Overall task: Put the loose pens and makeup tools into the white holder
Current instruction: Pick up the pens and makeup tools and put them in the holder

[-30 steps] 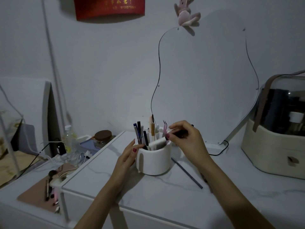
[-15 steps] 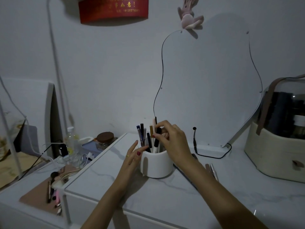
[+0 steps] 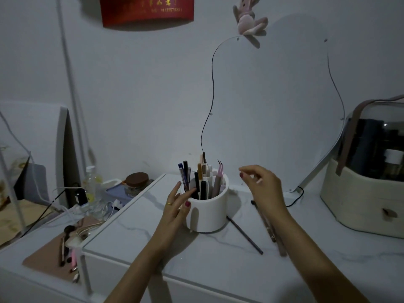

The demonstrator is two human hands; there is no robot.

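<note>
My left hand (image 3: 178,205) rests spread against the smooth, round white holder (image 3: 207,212), bristling with pens on the marbled counter (image 3: 135,235). My right hand (image 3: 261,186) hovers loosely open, empty, above a thin dark pencil (image 3: 244,235).

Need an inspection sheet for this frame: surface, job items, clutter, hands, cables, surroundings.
Surface: white marble-look tabletop, lower side shelf to its left.
Job's things: white holder upright, packed with pens and pink tweezers; a thin dark pencil and brown pencils lie loose right of it.
Clutter: pink pad with brushes, plastic bottle, brown-lidded jar on the side shelf.
Hands: left hand rests against the holder's side; right hand open and empty, above the loose pencils.
Cables: black lead at the mirror base; white cords on the side shelf.
Surroundings: wavy mirror, domed cosmetics case, red banner, plush toy.
</note>
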